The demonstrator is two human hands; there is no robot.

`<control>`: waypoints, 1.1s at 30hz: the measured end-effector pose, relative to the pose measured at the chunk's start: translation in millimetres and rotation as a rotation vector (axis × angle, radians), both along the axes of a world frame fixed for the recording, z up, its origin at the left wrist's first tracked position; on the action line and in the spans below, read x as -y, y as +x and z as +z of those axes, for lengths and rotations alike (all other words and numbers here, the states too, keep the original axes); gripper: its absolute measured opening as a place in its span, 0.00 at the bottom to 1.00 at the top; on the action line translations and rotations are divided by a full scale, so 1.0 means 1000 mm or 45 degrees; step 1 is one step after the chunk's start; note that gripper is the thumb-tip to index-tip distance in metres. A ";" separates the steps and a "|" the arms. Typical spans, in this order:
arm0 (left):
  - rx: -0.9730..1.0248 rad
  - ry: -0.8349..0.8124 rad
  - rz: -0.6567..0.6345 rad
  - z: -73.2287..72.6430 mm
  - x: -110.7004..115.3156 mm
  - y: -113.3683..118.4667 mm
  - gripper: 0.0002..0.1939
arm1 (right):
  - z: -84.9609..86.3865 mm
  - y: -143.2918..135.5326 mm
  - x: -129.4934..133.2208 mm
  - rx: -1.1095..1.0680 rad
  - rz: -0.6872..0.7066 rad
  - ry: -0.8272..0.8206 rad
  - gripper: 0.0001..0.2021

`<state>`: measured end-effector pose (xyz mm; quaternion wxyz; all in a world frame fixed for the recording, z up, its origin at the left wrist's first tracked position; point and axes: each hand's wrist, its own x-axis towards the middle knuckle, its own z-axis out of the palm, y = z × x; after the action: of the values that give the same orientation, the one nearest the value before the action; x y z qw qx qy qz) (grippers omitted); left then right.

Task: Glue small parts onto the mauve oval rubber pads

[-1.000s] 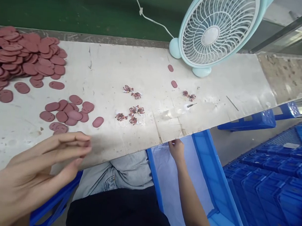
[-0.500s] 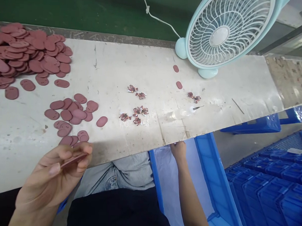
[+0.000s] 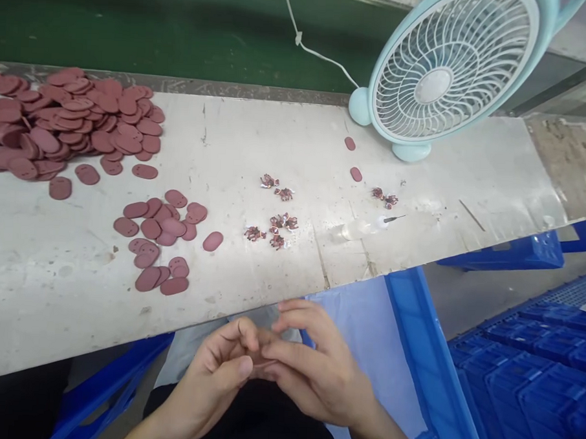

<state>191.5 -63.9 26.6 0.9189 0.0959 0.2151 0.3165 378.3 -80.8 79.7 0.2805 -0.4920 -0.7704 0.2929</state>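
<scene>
A reddish flat piece (image 3: 263, 367), mostly hidden by fingers, is just in front of the near edge of the white bench (image 3: 238, 146), pinched by the curled thumb and forefinger of the left hand (image 3: 211, 378); the right hand (image 3: 328, 370) meets it from the other side, its upper fingers parted, though whether its thumb and forefinger grip cannot be told. On the bench's left part lie loose reddish ovals (image 3: 173, 228), with a larger heap (image 3: 91, 117) behind, and on its middle small brownish-red trinkets (image 3: 284, 221). A needle-tipped clear bottle (image 3: 356, 230) and a pale-blue fan (image 3: 432, 86) occupy the bench's right part.
</scene>
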 end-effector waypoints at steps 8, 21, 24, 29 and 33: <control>0.103 0.006 -0.140 -0.010 -0.005 -0.014 0.14 | 0.005 0.001 -0.012 -0.363 0.131 -0.553 0.07; -0.102 0.088 0.155 -0.017 -0.006 -0.016 0.08 | -0.039 0.062 -0.088 -2.812 -0.114 -0.886 0.21; -0.094 -0.006 0.205 -0.016 -0.007 -0.014 0.09 | -0.032 0.071 -0.098 -2.872 -0.166 -1.056 0.13; 0.010 -0.115 0.231 -0.013 -0.011 -0.016 0.13 | -0.002 0.030 -0.076 -2.112 -0.535 -0.720 0.19; 0.012 -0.128 0.266 -0.012 -0.012 -0.012 0.12 | 0.008 -0.018 -0.039 -1.427 -0.664 -0.485 0.18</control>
<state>179.3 -52.4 14.6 0.8855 0.0251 0.2354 0.3999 360.0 -42.1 87.7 0.6099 -0.4766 -0.2968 0.5593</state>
